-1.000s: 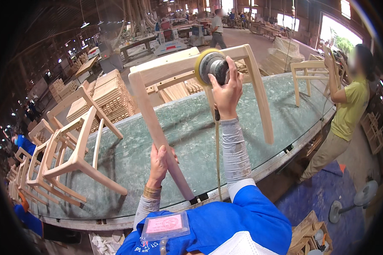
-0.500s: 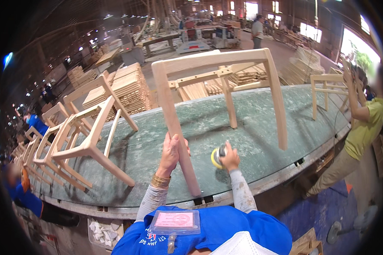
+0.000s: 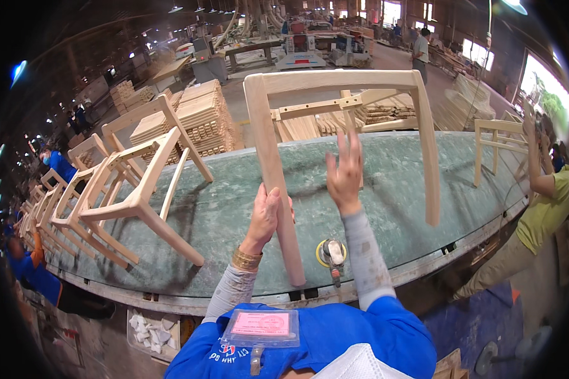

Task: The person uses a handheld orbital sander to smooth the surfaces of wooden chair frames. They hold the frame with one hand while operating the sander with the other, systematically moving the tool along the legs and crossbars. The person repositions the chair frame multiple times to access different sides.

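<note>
A bare wooden chair frame (image 3: pixel 338 79) stands on the green worktable (image 3: pixel 221 252) in front of me. My left hand (image 3: pixel 263 211) is wrapped round its near left leg, a little above the lower end. Raised over the table inside the frame, my right hand (image 3: pixel 346 170) has its fingers stretched out and holds nothing; it is slightly blurred. Close to the table's near edge, beside my right forearm, lies a small round sander (image 3: pixel 332 252) with a yellow rim. No hand touches it.
Several similar chair frames (image 3: pixel 139 202) line the table's left side. Another chair (image 3: pixel 499 142) stands at the far right, by a person in a yellow shirt (image 3: pixel 540 205). Stacked wooden slats (image 3: pixel 202 117) lie beyond the table. A bin of white scraps (image 3: pixel 152 333) sits below its near edge.
My right hand has let go of the sander and risen forward, its fingers now spread. The sander now rests nearer me on the table. My left hand keeps its hold on the leg.
</note>
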The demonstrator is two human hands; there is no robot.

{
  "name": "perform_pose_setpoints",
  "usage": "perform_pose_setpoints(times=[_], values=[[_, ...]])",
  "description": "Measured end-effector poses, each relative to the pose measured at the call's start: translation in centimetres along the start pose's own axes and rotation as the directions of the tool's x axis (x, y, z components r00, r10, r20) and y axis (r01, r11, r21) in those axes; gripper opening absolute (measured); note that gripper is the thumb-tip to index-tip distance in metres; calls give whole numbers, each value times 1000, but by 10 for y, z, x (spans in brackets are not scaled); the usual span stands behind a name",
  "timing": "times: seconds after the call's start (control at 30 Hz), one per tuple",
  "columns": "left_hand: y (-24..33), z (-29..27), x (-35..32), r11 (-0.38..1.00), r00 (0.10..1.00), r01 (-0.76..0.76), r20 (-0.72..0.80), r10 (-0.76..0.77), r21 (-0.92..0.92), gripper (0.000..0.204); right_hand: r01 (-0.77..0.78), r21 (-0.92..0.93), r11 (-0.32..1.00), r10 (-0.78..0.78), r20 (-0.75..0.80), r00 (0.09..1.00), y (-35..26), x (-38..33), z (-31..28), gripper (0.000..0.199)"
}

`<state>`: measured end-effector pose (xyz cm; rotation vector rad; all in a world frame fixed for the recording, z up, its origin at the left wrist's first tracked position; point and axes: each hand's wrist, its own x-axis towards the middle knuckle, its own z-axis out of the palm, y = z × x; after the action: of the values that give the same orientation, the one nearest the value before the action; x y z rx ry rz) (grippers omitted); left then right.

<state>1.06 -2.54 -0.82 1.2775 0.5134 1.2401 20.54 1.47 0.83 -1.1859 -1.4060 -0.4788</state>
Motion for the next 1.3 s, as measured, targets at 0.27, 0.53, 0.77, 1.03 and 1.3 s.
perform_pose_setpoints(times=[0.27, 0.53, 0.77, 1.03, 1.3], values=[[3, 14, 8, 999, 996, -14, 92, 11, 35, 40, 201, -344, 917, -226, -34, 974, 57, 129, -10, 57], [-2, 1, 1, 998, 997, -27, 75, 23, 56, 41, -466, 103, 879, 447, 165, 879, 25, 60, -59, 48], [11, -16, -6, 995, 980, 92, 175, -99, 46, 33, -367, 287, 885, 215, 447, 868, -104, -9, -27, 56], [-43, -163, 27, 896, 921, 374, 15, -389, 241, 31, -475, 16, 880, 443, 330, 833, -159, -34, -21, 70], [-130, -226, 115, 750, 833, 536, -95, -545, 388, 54, -529, 19, 849, 515, 198, 834, -168, -64, -27, 59]])
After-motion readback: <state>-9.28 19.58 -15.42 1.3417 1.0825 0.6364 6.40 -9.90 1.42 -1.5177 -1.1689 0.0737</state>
